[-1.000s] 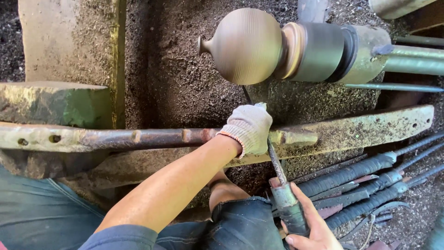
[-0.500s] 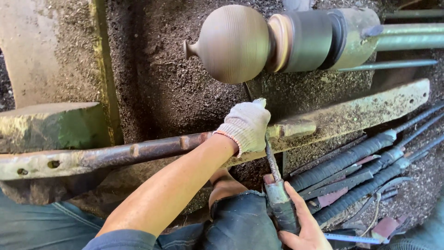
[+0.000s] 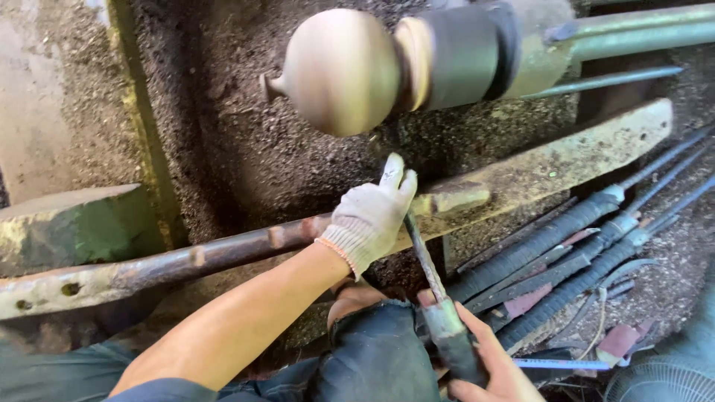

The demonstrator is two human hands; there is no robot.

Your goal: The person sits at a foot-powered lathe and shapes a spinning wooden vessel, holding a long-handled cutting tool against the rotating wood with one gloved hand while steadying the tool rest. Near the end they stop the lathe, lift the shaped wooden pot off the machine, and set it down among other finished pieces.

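Turning chisel (image 3: 426, 257) — gripped by gloved left hand (image 3: 370, 216) on the rusty rest bar (image 3: 223, 253) and bare right hand (image 3: 488, 361) at its handle — unchanged, below the round wooden workpiece (image 3: 342, 71), blade tip short of it.

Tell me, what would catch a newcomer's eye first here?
The rounded wooden piece on the lathe, top centre, blurred as if spinning. Below it, a white-gloved left hand rests on the long rusty tool rest and steadies a metal turning tool, whose handle the bare right hand grips at bottom.
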